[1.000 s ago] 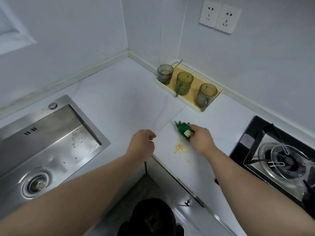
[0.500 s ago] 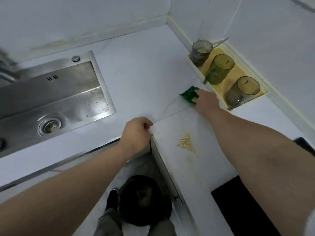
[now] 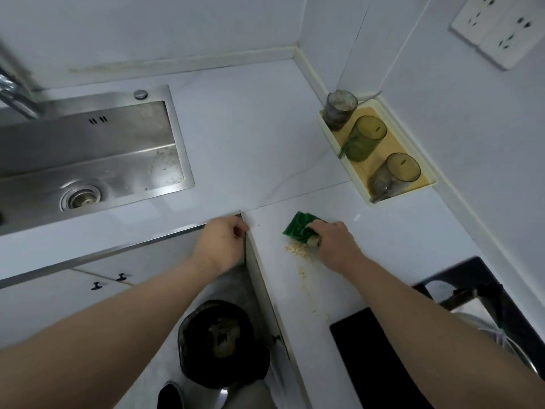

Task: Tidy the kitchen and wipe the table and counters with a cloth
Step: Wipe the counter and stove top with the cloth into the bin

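Down at the inner corner of the L-shaped, glossy white stone-look counter (image 3: pixel 250 137), the right hand (image 3: pixel 334 247) grips a crumpled dark green cloth (image 3: pixel 296 230). Its fingers are curled over the cloth's near end and press it flat to the surface. A pale yellowish bit shows under the thumb; what it is cannot be told. Touching the cloth's near edge lies a small heap of dry, beige crumbs (image 3: pixel 298 250), with a thin scatter trailing toward the near edge of the counter.

The left hand (image 3: pixel 221 246) is balled into a loose fist, knuckles up, tucked against the counter's edge where the two runs meet. Nothing shows inside it.

Off to the left a rectangular brushed stainless-steel sink (image 3: pixel 88 149) is sunk into the counter, its floor speckled with stains, with a round ribbed drain (image 3: pixel 80 197) in it. A blurred chrome tap (image 3: pixel 14 95) stands at its far left.

Against the right wall sits a long cream plastic tray (image 3: pixel 373 201) with an ochre floor, holding three upright cylindrical tumblers in a row. Farthest is a cloudy grey tumbler (image 3: pixel 339 109), then an olive-green tumbler (image 3: pixel 364 138), and nearest a smoky brown tumbler (image 3: pixel 396 172).

A flat glossy black hob (image 3: pixel 377 361) lies at the lower right. On the wall above, two white square sockets (image 3: pixel 498 28) sit side by side. On the floor below stands a round dark bin (image 3: pixel 221 343).
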Demonstrator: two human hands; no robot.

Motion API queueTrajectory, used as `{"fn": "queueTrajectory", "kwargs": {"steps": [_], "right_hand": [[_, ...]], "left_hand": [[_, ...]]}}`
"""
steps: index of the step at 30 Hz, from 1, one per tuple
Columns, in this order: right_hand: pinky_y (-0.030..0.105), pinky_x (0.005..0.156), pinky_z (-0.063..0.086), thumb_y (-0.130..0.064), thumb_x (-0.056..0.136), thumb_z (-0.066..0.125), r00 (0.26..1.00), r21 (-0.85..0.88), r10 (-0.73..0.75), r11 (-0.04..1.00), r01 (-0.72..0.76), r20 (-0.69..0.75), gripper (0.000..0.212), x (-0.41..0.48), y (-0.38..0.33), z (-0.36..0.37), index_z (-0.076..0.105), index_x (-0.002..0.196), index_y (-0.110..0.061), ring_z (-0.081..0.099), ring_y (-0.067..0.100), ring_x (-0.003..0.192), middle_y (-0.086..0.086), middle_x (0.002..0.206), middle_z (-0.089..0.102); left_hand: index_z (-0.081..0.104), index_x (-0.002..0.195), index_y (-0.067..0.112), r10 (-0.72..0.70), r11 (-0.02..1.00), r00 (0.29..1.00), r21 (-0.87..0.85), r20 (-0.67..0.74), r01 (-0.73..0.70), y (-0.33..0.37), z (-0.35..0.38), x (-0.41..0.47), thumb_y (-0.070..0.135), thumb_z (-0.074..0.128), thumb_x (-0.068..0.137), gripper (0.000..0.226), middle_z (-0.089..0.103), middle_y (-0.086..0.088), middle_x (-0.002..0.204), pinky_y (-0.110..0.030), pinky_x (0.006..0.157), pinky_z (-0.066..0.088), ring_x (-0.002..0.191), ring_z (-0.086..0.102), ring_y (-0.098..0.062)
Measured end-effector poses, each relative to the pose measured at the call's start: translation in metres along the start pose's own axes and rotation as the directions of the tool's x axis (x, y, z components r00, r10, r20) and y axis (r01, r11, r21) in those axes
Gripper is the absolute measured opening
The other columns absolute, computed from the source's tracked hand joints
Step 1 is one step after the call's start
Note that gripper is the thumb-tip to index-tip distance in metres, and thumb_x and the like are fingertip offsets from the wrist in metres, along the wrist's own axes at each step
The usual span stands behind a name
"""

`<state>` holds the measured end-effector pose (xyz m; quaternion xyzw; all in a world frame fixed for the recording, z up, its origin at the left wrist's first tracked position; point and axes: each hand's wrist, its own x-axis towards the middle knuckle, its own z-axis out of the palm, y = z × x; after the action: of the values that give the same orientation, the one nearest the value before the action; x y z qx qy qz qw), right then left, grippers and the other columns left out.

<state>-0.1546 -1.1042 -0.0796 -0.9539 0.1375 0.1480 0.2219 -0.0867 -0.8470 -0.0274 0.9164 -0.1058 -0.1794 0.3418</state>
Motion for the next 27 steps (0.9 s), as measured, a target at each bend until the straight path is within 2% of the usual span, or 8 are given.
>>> {"fn": "queueTrajectory", "kwargs": {"steps": [3, 6, 9, 12, 16, 21, 23, 27], "right_hand": [[0.034, 0.094, 0.052, -0.003, 0.09, 0.052, 0.999, 0.087, 0.007, 0.996, -0.002, -0.054, 0.047, 0.015, -0.009, -0.018, 0.063, 0.132, -0.02, 0.062, 0.029, 0.105, 0.013, 0.118, 0.066], [0.023, 0.089, 0.044, -0.001, 0.094, 0.052, 0.985, 0.118, -0.058, 0.99, 0.078, -0.164, 0.039, 0.046, -0.033, -0.041, 0.064, 0.13, -0.009, 0.063, 0.029, 0.103, 0.014, 0.117, 0.066], [0.035, 0.093, 0.052, -0.014, 0.092, 0.049, 0.971, 0.053, -0.148, 0.986, 0.161, -0.185, 0.04, 0.096, -0.063, -0.052, 0.064, 0.128, -0.023, 0.062, 0.032, 0.095, 0.017, 0.113, 0.064], [0.04, 0.093, 0.052, -0.02, 0.087, 0.042, 0.979, -0.027, -0.193, 0.981, 0.191, -0.069, 0.047, 0.142, -0.089, -0.042, 0.061, 0.128, -0.033, 0.059, 0.035, 0.094, 0.017, 0.114, 0.058], [0.044, 0.094, 0.047, -0.007, 0.088, 0.043, 0.938, -0.136, -0.334, 0.929, 0.345, 0.097, 0.053, 0.153, -0.11, -0.011, 0.058, 0.133, -0.03, 0.053, 0.037, 0.106, 0.016, 0.12, 0.056], [0.039, 0.094, 0.038, -0.003, 0.082, 0.034, 0.855, -0.179, -0.445, 0.849, 0.497, 0.266, 0.06, 0.113, -0.097, -0.008, 0.058, 0.127, -0.034, 0.042, 0.026, 0.107, 0.008, 0.114, 0.057], [0.039, 0.091, 0.036, 0.002, 0.083, 0.038, 0.843, -0.196, -0.441, 0.838, 0.51, 0.308, 0.061, 0.087, -0.094, -0.007, 0.056, 0.128, -0.034, 0.042, 0.027, 0.112, 0.006, 0.113, 0.053], [0.04, 0.095, 0.038, 0.003, 0.083, 0.04, 0.839, -0.217, -0.41, 0.837, 0.502, 0.359, 0.063, 0.041, -0.086, -0.011, 0.055, 0.13, -0.036, 0.045, 0.033, 0.114, 0.014, 0.122, 0.048]], "left_hand": [[0.06, 0.081, 0.022, 0.014, 1.0, 0.999, -0.011, 0.029, -0.014, 0.001, -0.005, -0.005, -0.006, 0.049, 0.083, 0.031, 0.063, 0.005, 0.084, 0.001, 0.057, 0.033, 0.073, 0.053, -0.011], [0.06, 0.078, 0.02, 0.014, 1.0, 0.999, -0.016, 0.047, -0.013, -0.004, -0.006, -0.01, -0.008, 0.049, 0.08, 0.03, 0.06, 0.008, 0.076, -0.003, 0.058, 0.035, 0.072, 0.053, -0.013], [0.061, 0.082, 0.023, -0.047, 0.999, 0.997, -0.011, 0.069, 0.048, -0.019, 0.002, -0.013, -0.005, 0.053, 0.082, 0.029, 0.066, 0.002, 0.084, -0.013, 0.066, 0.04, 0.08, 0.059, -0.016], [0.066, 0.092, 0.022, -0.131, 0.991, 0.987, 0.017, 0.092, 0.13, -0.035, 0.009, -0.019, -0.002, 0.054, 0.084, 0.028, 0.068, 0.002, 0.093, -0.013, 0.075, 0.038, 0.087, 0.06, -0.015], [0.07, 0.103, 0.018, -0.189, 0.982, 0.978, 0.03, 0.083, 0.187, -0.051, 0.014, -0.03, 0.001, 0.056, 0.087, 0.028, 0.066, 0.005, 0.093, -0.013, 0.078, 0.039, 0.087, 0.06, -0.014], [0.07, 0.109, 0.015, -0.251, 0.968, 0.962, 0.063, 0.112, 0.245, -0.062, 0.016, -0.042, 0.005, 0.055, 0.091, 0.026, 0.07, -0.001, 0.1, -0.022, 0.083, 0.049, 0.092, 0.065, -0.021], [0.07, 0.11, 0.016, -0.262, 0.964, 0.955, 0.07, 0.141, 0.255, -0.063, 0.017, -0.046, 0.007, 0.053, 0.093, 0.026, 0.07, -0.002, 0.103, -0.023, 0.082, 0.049, 0.09, 0.065, -0.019], [0.07, 0.11, 0.017, -0.24, 0.97, 0.955, 0.083, 0.174, 0.228, -0.062, 0.018, -0.052, 0.009, 0.051, 0.094, 0.026, 0.07, -0.002, 0.103, -0.02, 0.081, 0.046, 0.09, 0.064, -0.018]]}}
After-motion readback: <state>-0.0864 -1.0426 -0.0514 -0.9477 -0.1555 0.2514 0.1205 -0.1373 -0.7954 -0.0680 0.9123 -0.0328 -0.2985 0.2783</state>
